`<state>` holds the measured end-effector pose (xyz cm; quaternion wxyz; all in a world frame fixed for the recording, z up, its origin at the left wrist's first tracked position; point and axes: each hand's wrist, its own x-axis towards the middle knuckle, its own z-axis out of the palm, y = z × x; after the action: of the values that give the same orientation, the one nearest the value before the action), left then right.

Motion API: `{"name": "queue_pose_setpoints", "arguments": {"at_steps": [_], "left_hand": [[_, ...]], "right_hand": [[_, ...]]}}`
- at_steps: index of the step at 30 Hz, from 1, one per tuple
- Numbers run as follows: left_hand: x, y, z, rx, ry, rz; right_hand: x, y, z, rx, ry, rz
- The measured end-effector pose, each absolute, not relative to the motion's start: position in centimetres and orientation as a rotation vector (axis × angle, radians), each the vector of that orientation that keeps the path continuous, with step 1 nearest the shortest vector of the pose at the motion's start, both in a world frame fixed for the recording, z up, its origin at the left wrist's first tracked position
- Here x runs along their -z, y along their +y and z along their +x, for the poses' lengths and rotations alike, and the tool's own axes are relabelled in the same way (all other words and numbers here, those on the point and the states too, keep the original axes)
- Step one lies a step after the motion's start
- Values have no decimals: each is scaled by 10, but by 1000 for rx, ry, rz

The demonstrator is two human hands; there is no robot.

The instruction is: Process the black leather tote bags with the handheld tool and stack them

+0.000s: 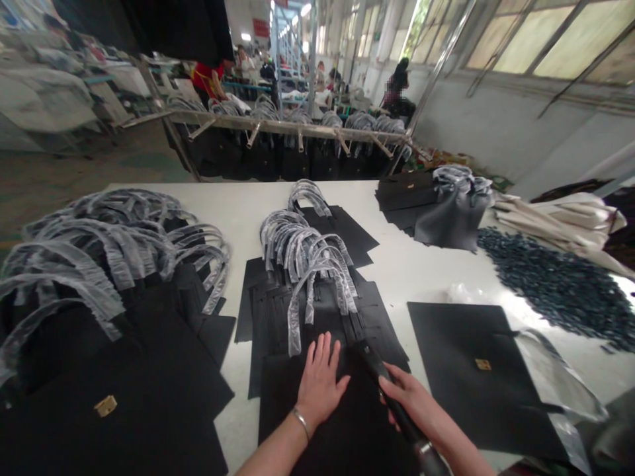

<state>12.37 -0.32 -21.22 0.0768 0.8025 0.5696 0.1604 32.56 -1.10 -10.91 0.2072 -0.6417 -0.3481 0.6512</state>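
My left hand (320,385), a bracelet at its wrist, lies flat with fingers apart on the top black bag panel (364,430) of the middle stack. Plastic-wrapped handles (325,264) arch from the stack just beyond my fingertips. My right hand (413,402) is wrapped round a long black handheld tool (370,360) with a shiny ring near its rear end. The tool's tip points at the panel's upper right, near a handle's base; I cannot tell whether it touches. Its exact kind is unclear.
At left, a large pile of black panels (163,383) has wrapped handles and a gold clasp (106,405). Another panel (461,383) with a clasp lies at right. Beyond it is a heap of small dark pieces (555,284). A metal rack (297,129) stands behind the table, with people farther back.
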Motion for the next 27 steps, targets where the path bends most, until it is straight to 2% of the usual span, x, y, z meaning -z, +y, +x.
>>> {"name": "queue_pose_setpoints", "arguments": {"at_steps": [3, 9, 15, 22, 27], "left_hand": [[209, -3, 124, -446, 1694, 2462], [203, -10, 126, -346, 1635, 2548], [197, -17, 139, -300, 1408, 2660], [190, -11, 147, -200, 1230, 2656], [195, -13, 150, -210, 1277, 2674]], "right_hand": [[114, -10, 322, -1827, -969, -1801], [104, 8, 332, -1578, -904, -1791], [105, -19, 375, -1737, -788, -1817], [118, -5, 364, -1748, -740, -1795], [114, 2, 367, -1781, -763, -1765]]}}
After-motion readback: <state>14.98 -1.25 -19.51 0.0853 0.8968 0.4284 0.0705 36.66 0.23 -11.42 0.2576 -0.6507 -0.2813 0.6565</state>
